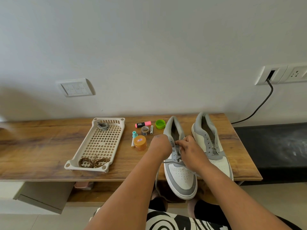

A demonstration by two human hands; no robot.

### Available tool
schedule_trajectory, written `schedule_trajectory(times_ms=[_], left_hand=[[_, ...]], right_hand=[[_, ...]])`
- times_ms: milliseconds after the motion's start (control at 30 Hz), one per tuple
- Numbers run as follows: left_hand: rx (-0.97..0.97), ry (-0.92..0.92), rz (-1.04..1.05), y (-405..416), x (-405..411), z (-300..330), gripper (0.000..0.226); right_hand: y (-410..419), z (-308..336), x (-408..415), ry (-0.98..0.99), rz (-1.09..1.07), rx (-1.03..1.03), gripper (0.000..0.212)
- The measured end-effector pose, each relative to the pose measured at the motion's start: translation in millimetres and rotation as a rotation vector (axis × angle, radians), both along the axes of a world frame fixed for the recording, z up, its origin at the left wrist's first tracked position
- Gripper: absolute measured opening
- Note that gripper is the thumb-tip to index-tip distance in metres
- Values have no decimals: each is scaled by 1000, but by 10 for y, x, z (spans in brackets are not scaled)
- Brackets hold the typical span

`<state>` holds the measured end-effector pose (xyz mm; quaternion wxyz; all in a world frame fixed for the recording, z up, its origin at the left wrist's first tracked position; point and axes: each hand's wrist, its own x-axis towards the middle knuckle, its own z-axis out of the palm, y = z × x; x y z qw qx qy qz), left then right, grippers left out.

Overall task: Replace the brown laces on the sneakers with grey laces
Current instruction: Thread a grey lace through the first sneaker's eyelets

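Observation:
Two white and grey sneakers stand on the wooden table [41, 146], toes toward me. The left sneaker [181, 178] carries a grey lace [177, 157] partly threaded through its eyelets, with a loose end hanging over the table's front edge. My left hand [160, 147] grips the sneaker's left side near the eyelets. My right hand [189, 149] pinches the grey lace at the upper eyelets. The right sneaker [212, 143] has no lace. In the cream tray [99, 143] the brown laces [93, 162] lie at the near end, and a second grey lace [103, 126] at the far end.
Between tray and sneakers sit a pink highlighter [142, 124], a green cap [160, 124], a tape roll [145, 130], a small battery [151, 129], an orange-lidded jar [140, 142] and a marker [133, 138]. A black surface [274, 151] adjoins the table on the right.

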<state>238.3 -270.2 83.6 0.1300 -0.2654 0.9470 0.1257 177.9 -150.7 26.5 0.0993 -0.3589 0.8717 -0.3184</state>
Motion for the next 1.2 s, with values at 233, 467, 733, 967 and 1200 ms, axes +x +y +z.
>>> schedule_trajectory(times_ms=[233, 467, 733, 967, 1200], left_hand=[[57, 129, 4, 79, 10, -9, 24], [151, 114, 77, 39, 16, -56, 24], [206, 170, 159, -11, 38, -71, 22], [174, 190, 7, 7, 25, -112, 57], [179, 50, -47, -42, 58, -95, 40]], right_hand=[[0, -7, 3, 13, 22, 19, 33], [-9, -37, 33, 47, 18, 6, 29], [-27, -54, 17, 53, -8, -29, 19], [-59, -31, 92, 203, -51, 51, 21], [-31, 8, 111, 234, -62, 21, 11]])
